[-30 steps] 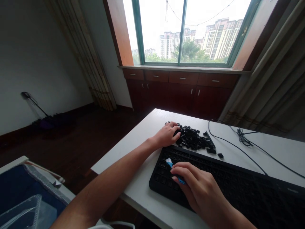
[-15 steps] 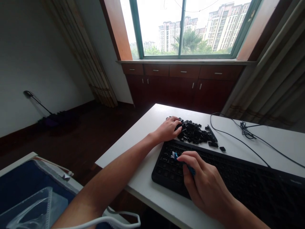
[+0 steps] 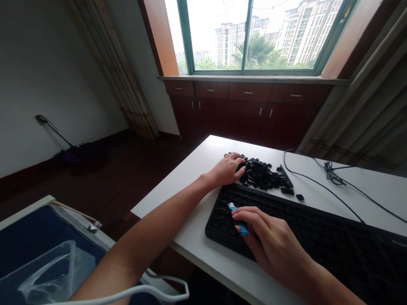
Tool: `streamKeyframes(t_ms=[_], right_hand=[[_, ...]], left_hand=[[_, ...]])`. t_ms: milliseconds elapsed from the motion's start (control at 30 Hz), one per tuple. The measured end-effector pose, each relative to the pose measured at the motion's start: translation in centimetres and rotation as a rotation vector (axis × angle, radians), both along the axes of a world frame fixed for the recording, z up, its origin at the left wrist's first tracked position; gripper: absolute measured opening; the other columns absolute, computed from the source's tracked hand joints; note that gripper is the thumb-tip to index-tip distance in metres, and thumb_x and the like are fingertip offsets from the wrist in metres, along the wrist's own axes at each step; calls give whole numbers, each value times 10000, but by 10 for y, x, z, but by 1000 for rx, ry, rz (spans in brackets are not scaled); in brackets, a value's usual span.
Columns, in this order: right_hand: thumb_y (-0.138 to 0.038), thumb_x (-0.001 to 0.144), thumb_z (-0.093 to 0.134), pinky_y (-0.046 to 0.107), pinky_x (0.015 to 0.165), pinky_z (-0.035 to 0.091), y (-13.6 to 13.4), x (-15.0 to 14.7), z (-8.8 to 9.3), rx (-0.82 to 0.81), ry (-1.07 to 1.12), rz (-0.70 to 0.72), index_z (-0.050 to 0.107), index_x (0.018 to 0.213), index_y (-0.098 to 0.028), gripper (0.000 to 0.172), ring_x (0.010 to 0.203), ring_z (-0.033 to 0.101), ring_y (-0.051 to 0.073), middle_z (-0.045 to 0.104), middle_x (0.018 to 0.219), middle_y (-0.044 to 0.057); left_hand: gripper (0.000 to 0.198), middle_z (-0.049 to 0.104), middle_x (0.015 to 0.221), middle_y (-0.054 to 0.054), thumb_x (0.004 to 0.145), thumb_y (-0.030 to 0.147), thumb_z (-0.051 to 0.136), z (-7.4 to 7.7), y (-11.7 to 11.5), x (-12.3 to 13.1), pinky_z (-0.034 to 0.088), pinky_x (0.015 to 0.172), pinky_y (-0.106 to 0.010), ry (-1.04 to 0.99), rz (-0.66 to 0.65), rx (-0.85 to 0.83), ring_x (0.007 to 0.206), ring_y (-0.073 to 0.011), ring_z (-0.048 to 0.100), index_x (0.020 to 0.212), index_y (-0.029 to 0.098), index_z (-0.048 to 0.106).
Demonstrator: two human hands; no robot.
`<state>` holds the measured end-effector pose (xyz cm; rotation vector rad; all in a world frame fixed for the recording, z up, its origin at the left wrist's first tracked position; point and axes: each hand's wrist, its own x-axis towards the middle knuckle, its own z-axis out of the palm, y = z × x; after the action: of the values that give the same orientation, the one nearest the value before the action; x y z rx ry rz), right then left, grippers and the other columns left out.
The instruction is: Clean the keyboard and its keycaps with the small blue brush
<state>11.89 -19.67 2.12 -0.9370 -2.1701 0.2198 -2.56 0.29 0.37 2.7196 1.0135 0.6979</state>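
On that white surface (image 3: 181, 195), the right hand (image 3: 270, 237) pinches a blue brush (image 3: 234, 208) near its bristles (image 3: 230, 205), seemingly for control, over the left of the keyboard (image 3: 330, 233); left hand (image 3: 226, 169), grip hidden, touches keycaps (image 3: 262, 174) beyond.

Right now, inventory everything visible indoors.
table: one, white, centre right
keyboard: one, black, on table
keycaps: many, black, behind keyboard
brush: one, blue-white, over keyboard
cable: one, black, on table
window: one, green-framed, top
cabinet: one, brown, below window
curtains: two, beige, flanking window
mop-like thing: one, purplish, far left
fabric: one, navy, lower left
plastic bag: one, clear, on fabric
tube: one, white, bottom
left hand: one, bare, at keycaps
right hand: one, bare, gripping brush
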Motion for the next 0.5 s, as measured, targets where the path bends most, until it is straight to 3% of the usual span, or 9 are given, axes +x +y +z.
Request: streamKeyframes(t_ms=[100, 200, 400, 500], right_hand=[[-135, 961, 567, 269, 798, 573, -1, -2, 2, 64, -42, 48, 568, 1188, -174, 230, 979, 697, 173, 698, 1139, 97], [-156, 956, 594, 271, 680, 543, -2, -2, 2, 113, -82, 37, 585, 1168, -191, 216, 806, 668, 158, 686, 1015, 77], [-49, 930, 460, 282, 645, 493, -3, 1, -4, -22, -65, 76, 496, 1218, -168, 314, 714, 622, 154, 678, 883, 33], [-63, 914, 457, 281, 627, 464, -4, 2, -3, -53, -56, 81, 498, 1160, -179, 274, 695, 588, 153, 661, 870, 27]], left_hand=[[407, 549, 1353, -148, 990, 387, 472, -1, 1, -1, 434, 1125, -448, 0, -3, 0, 1266, -295, 520, 1264, 143, 646], [397, 542, 1362, -145, 986, 392, 478, -2, 2, -1, 438, 1119, -460, -5, -5, -6, 1270, -296, 517, 1264, 159, 642], [406, 539, 1361, -145, 992, 383, 471, -1, 1, 0, 412, 1146, -434, 13, -10, -8, 1282, -285, 510, 1286, 148, 624], [414, 538, 1361, -152, 988, 377, 479, -2, 2, 0, 411, 1147, -435, 8, -12, 1, 1283, -287, 508, 1297, 135, 613]])
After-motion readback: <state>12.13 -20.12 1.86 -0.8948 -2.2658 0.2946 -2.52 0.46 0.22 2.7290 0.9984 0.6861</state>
